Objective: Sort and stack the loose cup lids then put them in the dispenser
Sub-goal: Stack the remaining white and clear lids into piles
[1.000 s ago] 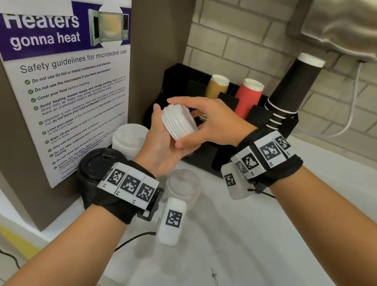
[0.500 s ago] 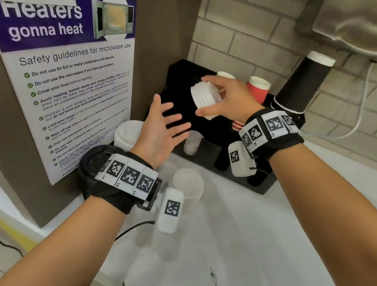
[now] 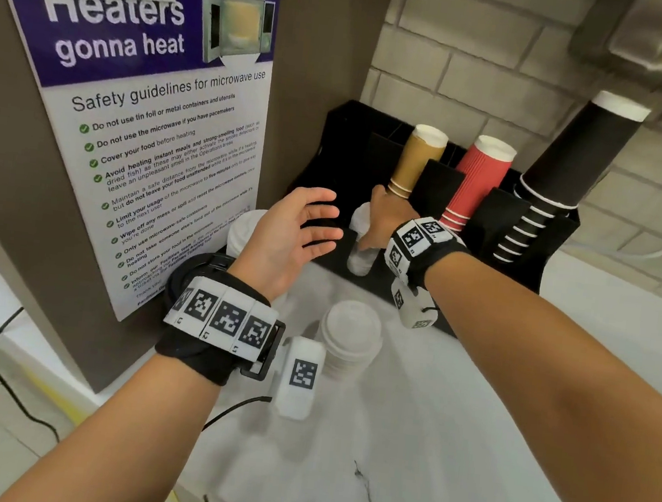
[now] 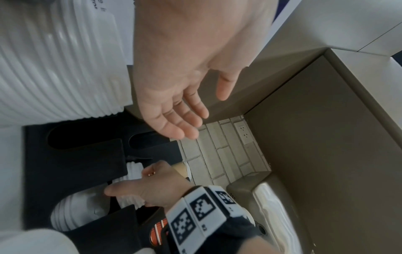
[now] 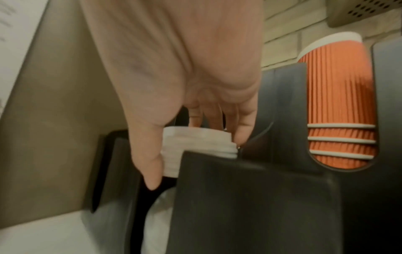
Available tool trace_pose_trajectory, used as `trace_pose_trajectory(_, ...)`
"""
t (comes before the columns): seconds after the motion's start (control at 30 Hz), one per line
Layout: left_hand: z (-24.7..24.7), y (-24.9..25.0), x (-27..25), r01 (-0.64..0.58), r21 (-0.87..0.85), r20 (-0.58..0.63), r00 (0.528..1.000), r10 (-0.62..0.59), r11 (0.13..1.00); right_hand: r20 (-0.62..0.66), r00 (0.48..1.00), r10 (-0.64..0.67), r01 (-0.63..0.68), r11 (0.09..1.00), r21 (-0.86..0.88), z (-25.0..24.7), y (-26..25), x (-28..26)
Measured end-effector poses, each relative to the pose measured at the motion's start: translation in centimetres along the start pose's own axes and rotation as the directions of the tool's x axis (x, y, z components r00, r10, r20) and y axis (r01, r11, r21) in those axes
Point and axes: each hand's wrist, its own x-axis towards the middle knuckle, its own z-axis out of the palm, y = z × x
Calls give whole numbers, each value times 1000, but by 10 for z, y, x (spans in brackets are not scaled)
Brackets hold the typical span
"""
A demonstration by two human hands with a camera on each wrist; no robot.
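My right hand [image 3: 378, 223] grips a small stack of white lids [image 5: 195, 142] from above, thumb on one side and fingers on the other, lowered into a front slot of the black dispenser [image 3: 343, 161]. More white lids [image 4: 71, 213] lie in the slot below. My left hand [image 3: 303, 223] hovers open just left of the slot, holding nothing. On the counter stand loose stacks: white lids [image 3: 350, 335] in front of the dispenser, white lids [image 3: 243, 228] by the poster and black lids [image 3: 191, 272] under my left wrist.
The dispenser holds tan cups [image 3: 420, 158], red ribbed cups [image 3: 480, 177] and tall black cups [image 3: 569, 170] at the back. A brown panel with a microwave poster [image 3: 148, 139] stands at the left. A brick wall is behind, and the white counter [image 3: 445, 429] stretches toward me.
My right hand carried the lid stack from my left palm up over the dispenser, then down into the front slot. My left hand let go and stays open.
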Motion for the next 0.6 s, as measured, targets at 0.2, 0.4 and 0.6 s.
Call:
trace_pose_trajectory(0.2, -4, 1, -1, 7, 4, -1, 1000, -7, 1000, 108, 994, 21, -11, 996, -93, 6, -6, 3)
trace_pose_trajectory(0.4, -3, 1, -3, 6, 16, 2, 1000, -6, 1000, 145, 989, 33, -9, 987, -163, 13, -5, 5)
trace_pose_trajectory(0.6, -4, 2, -3, -4, 14, 5, 1000, 3, 1000, 244, 970, 8, 57, 964, -258, 10, -4, 11)
